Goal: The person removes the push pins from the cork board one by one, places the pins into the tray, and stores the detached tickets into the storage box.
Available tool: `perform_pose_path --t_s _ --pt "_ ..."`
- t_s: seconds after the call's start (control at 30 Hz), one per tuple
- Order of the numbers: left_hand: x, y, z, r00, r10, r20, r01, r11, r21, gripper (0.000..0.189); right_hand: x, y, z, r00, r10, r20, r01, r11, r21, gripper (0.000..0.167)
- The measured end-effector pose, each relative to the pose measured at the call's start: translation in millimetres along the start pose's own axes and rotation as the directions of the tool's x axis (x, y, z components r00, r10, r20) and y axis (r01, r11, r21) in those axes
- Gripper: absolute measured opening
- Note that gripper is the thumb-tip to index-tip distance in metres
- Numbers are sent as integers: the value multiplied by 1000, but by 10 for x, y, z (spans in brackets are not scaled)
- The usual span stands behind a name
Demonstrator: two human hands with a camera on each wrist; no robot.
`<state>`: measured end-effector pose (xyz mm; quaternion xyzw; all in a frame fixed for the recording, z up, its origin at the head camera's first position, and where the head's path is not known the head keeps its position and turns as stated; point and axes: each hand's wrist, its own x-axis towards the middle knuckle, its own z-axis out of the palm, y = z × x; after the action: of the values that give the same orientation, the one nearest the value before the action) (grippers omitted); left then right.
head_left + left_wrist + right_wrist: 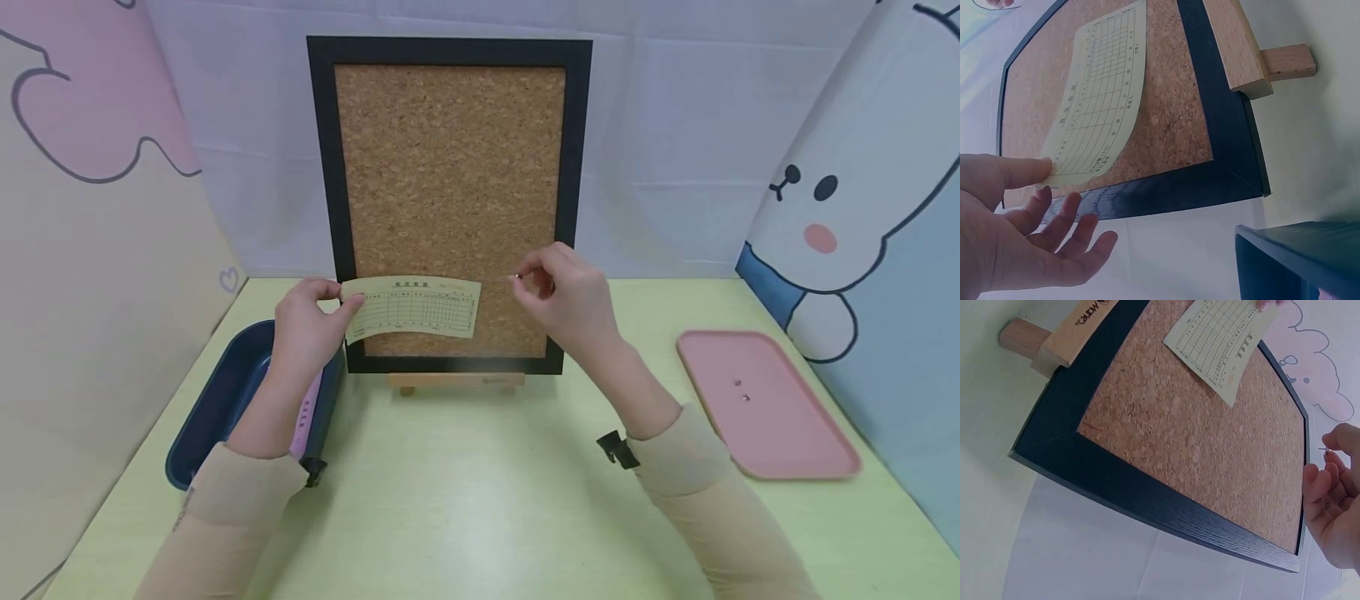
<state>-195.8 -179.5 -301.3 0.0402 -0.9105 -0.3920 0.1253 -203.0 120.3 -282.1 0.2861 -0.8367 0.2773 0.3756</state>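
Note:
A black-framed cork board (453, 167) stands upright on a small wooden easel (456, 380). Before its lower part is a yellowish printed form (420, 310), slightly curved. My left hand (311, 321) pinches the form's left end between thumb and index finger; in the left wrist view the other fingers (1085, 240) are spread loosely. My right hand (570, 300) holds a thumbtack (1324, 450) between thumb and fingertip, its point toward the board. The tack is just right of the form's right edge in the head view.
A dark blue tray (178, 446) at the left, partly behind my left forearm, holds a purple item (303, 421). On the right lies a pink tray (787, 442) with small tacks (745, 397) in it. Patterned cloth walls (675, 125) surround the table (480, 500).

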Motion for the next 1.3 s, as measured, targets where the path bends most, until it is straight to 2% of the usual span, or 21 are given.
perform_pose_path --t_s 0.1,0.23,0.47,0.63,0.8,1.13,1.3 --pt "-14 0 -21 1000 24 6 -24 1000 17 34 -14 35 -71 1000 -3 0 3 1000 -10 8" --pt "-28 -29 -47 996 88 -2 -88 995 41 31 -39 83 -164 1000 -14 -12 14 999 -36 8" --pt "-74 -56 -116 981 187 -47 -182 979 93 25 -118 180 -352 998 -25 -50 21 997 -75 11" --pt "-102 -31 -200 974 207 -89 -195 973 125 22 -175 265 -490 998 3 -61 -9 995 -101 12" --pt "-112 -3 -277 972 211 -101 -195 970 149 24 -211 315 -647 997 38 -69 -46 992 -120 13" --pt "-115 1 -463 965 252 -70 -234 951 205 23 -331 348 -946 984 147 -97 -158 979 -126 13" --pt "-97 -5 -589 961 273 -49 -253 936 245 24 -401 417 -1072 980 163 -113 -178 974 -143 12"
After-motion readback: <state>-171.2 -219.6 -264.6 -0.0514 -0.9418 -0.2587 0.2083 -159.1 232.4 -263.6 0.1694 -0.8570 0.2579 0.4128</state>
